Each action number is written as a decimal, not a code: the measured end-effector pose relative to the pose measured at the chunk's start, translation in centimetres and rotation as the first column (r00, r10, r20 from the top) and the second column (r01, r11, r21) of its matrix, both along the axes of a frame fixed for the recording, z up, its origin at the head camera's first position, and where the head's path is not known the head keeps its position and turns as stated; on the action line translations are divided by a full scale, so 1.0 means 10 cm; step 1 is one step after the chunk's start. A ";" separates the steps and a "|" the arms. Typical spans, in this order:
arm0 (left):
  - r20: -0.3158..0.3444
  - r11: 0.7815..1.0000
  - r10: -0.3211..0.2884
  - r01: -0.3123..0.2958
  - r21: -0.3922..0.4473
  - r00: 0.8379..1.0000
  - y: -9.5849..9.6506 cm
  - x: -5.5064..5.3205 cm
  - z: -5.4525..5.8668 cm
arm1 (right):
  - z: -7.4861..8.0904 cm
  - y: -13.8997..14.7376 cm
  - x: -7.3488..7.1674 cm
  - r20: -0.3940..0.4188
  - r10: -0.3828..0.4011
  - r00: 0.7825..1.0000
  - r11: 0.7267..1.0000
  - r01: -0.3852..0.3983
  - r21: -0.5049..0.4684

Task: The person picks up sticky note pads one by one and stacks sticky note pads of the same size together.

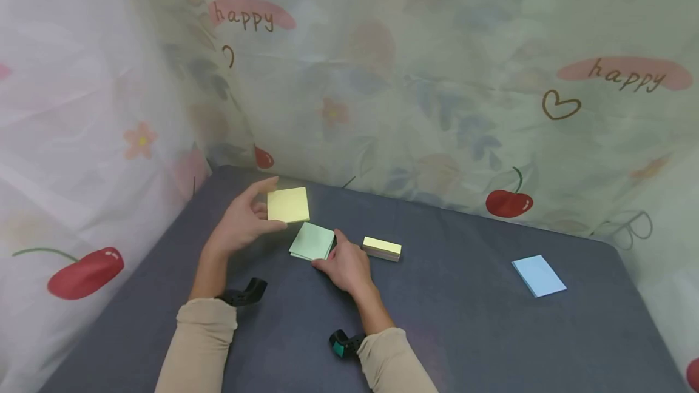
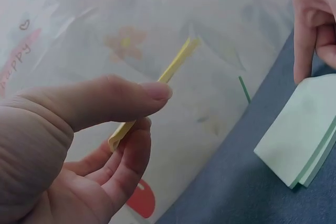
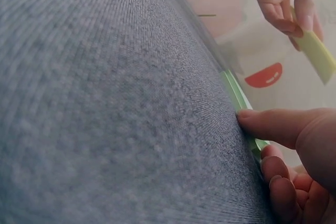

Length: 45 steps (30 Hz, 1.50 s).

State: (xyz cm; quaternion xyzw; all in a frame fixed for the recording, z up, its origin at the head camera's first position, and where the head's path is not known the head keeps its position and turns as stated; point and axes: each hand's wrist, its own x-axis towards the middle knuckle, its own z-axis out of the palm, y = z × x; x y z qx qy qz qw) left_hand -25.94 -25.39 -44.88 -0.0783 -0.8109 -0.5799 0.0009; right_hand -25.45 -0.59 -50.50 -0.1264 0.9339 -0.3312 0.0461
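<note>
My left hand (image 1: 243, 222) pinches a pad of yellow sticky notes (image 1: 288, 205) between thumb and fingers, raised over the table. Seen from the left wrist, that yellow pad (image 2: 176, 64) is thin and edge-on. Just in front of it lies a small stack of pale green sticky notes (image 1: 312, 241), its layers slightly offset. My right hand (image 1: 349, 264) grips this stack at its right side, with thumb and index finger at two corners. The right wrist view has the thumb against the edge of the green stack (image 3: 237, 94), low at the table surface.
A small block of yellow and brownish sticky notes (image 1: 382, 248) sits right of my right hand. Farther right lies a light blue pad (image 1: 539, 276). The dark grey table (image 1: 459, 332) meets a patterned curtain (image 1: 382, 108) at its back and left edges.
</note>
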 end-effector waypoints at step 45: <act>0.029 0.953 -0.300 0.297 0.065 0.954 0.26 0.07 -0.01 | 0.53 0.22 0.09 0.052 0.166 0.985 0.924 -0.137 -0.357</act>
